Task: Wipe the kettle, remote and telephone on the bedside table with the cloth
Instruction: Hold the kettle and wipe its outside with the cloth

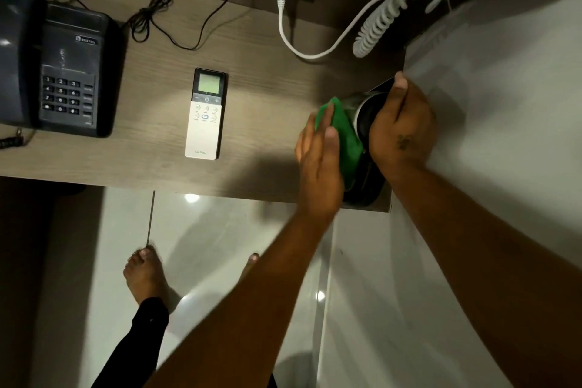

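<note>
A steel kettle (365, 113) with a black lid stands at the right end of the wooden bedside table (258, 79). My right hand (403, 129) grips its top and hides most of it. My left hand (318, 154) presses a green cloth (346, 138) flat against the kettle's left side. A white remote (204, 116) with a small screen lies in the middle of the table. A dark telephone (63, 72) with a keypad sits at the far left.
A white plug and cable (283, 9) and a white coiled cord (378, 25) lie at the back right. Thin black wires (157, 16) trail behind the telephone. A pale wall (504, 104) borders the table on the right. My bare feet stand on the glossy floor (220, 246) below.
</note>
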The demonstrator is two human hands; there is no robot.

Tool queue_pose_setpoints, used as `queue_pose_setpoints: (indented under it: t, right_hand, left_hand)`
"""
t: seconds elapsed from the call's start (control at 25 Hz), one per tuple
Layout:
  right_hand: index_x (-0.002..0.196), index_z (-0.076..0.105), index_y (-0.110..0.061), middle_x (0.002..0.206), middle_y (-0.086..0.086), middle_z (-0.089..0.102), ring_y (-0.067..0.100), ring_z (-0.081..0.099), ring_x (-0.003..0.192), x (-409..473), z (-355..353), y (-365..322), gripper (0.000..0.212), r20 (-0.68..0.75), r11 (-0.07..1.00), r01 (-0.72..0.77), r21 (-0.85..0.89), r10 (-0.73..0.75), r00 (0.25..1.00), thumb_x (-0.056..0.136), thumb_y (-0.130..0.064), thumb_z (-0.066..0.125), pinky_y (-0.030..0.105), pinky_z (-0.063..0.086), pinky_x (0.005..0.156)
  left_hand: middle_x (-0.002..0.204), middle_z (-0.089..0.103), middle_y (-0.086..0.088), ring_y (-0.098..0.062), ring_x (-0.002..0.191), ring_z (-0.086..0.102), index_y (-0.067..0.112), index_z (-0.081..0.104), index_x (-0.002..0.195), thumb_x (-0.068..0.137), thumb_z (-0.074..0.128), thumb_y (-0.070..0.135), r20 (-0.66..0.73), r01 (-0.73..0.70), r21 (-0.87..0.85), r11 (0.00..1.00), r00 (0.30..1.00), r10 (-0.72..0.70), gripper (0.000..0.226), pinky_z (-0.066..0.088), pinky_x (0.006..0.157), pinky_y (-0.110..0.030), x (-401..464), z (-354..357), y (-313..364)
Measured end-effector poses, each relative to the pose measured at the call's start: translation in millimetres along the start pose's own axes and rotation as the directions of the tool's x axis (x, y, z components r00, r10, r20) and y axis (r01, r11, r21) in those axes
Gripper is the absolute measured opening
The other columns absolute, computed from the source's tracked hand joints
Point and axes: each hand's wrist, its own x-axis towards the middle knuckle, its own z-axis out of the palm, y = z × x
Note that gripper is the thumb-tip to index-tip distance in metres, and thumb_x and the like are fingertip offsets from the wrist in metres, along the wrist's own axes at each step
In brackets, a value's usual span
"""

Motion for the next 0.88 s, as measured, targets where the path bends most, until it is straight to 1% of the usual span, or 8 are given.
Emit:
queue_pose_setpoints:
  t: [0.08, 0.16, 0.36, 0.44, 0.56, 0.64, 0.76, 0.88]
  right_hand:
    - [0.124, 0.058, -0.011, 0.126, 0.010, 0.063, 0.021, 0.056, 0.118, 0.5, 0.6, -0.8, 0.040, 0.009, 1.000, -0.014, 0.014, 0.014, 1.000, 0.100, -0.031, 0.032, 0.018, 0.034, 0.094]
    - [0.124, 0.058, -0.011, 0.126, 0.010, 0.063, 0.022, 0.056, 0.117, 1.1, -0.4, 0.2, 0.041, 0.007, 0.999, -0.030, 0.024, 0.029, 1.000, 0.100, -0.032, 0.032, 0.020, 0.034, 0.094]
    - [0.121, 0.060, -0.011, 0.121, 0.010, 0.066, 0.023, 0.060, 0.112, -2.6, 2.3, 2.5, 0.040, -0.034, 0.999, -0.031, 0.022, 0.031, 0.999, 0.099, -0.032, 0.033, 0.018, 0.034, 0.088]
    - [0.120, 0.061, -0.011, 0.118, 0.011, 0.067, 0.023, 0.061, 0.109, -2.0, 2.6, 2.9, 0.039, -0.054, 0.999, -0.030, 0.013, 0.030, 0.998, 0.100, -0.032, 0.034, 0.019, 0.036, 0.086]
    - [0.120, 0.060, -0.012, 0.119, 0.010, 0.067, 0.022, 0.061, 0.109, -0.7, 1.1, 1.4, 0.041, -0.048, 1.000, -0.022, -0.003, 0.022, 0.999, 0.100, -0.034, 0.033, 0.019, 0.036, 0.087]
    - [0.121, 0.060, -0.012, 0.120, 0.010, 0.067, 0.023, 0.060, 0.111, -0.8, 0.7, 2.2, 0.042, -0.048, 1.000, -0.016, -0.015, 0.015, 0.999, 0.100, -0.034, 0.031, 0.020, 0.036, 0.087]
    - [0.119, 0.060, -0.011, 0.118, 0.012, 0.067, 0.026, 0.061, 0.109, -0.6, -1.4, 3.3, 0.040, -0.061, 1.000, -0.002, -0.010, 0.002, 0.998, 0.100, -0.032, 0.032, 0.021, 0.038, 0.085]
    - [0.124, 0.057, -0.009, 0.123, 0.014, 0.064, 0.028, 0.058, 0.114, -2.7, -3.5, -3.6, 0.041, -0.008, 0.998, -0.045, -0.043, 0.045, 0.999, 0.101, -0.031, 0.032, 0.027, 0.041, 0.093]
  left_hand:
    - [0.169, 0.012, 0.020, -0.011, 0.159, 0.005, 0.064, 0.019, 0.149, 0.099, 0.030, 0.063, 0.067, 0.032, -0.024, 0.999, 0.997, -0.030, 0.051, 0.016, 0.127, -0.053, -22.2, 5.1, -4.1]
    - [0.171, 0.008, 0.015, -0.013, 0.159, 0.006, 0.065, 0.017, 0.147, 0.100, 0.033, 0.059, 0.056, 0.004, 0.010, 1.000, 0.998, -0.005, 0.050, 0.023, 0.126, -0.056, -23.9, 6.6, -6.2]
    - [0.152, 0.054, -0.009, -0.023, 0.144, 0.046, 0.016, 0.054, 0.145, 0.108, 0.036, 0.036, -0.006, 0.015, 0.040, 0.999, 1.000, -0.015, 0.045, 0.034, 0.122, -0.048, 59.5, -3.2, 13.7]
    - [0.145, 0.061, -0.008, -0.023, 0.136, 0.054, 0.015, 0.059, 0.141, 0.107, 0.032, 0.041, 0.011, 0.050, 0.113, 0.992, 0.999, -0.052, 0.050, 0.039, 0.118, -0.046, 77.9, -3.9, 26.2]
    - [0.158, 0.046, -0.002, -0.021, 0.148, 0.039, 0.029, 0.041, 0.153, 0.099, 0.028, 0.064, 0.020, 0.003, 0.165, 0.986, 1.000, -0.007, 0.065, 0.032, 0.122, -0.051, 46.4, -1.8, 14.6]
    - [0.164, 0.035, 0.003, -0.022, 0.153, 0.029, 0.035, 0.027, 0.157, 0.092, 0.039, 0.071, 0.008, 0.007, 0.106, 0.994, 1.000, -0.008, 0.076, 0.031, 0.122, -0.054, 8.9, -3.5, 1.0]
    - [0.165, 0.032, -0.001, -0.023, 0.153, 0.030, 0.026, 0.023, 0.160, 0.085, 0.067, 0.044, -0.017, 0.011, 0.038, 0.999, 1.000, -0.010, 0.089, 0.034, 0.122, -0.050, -22.5, -1.3, -2.0]
    - [0.133, 0.059, -0.003, -0.024, 0.123, 0.058, 0.020, 0.042, 0.148, 0.090, 0.066, 0.014, -0.112, 0.163, -0.062, 0.985, 0.979, -0.169, 0.064, 0.051, 0.106, -0.041, -7.7, -10.8, 17.4]
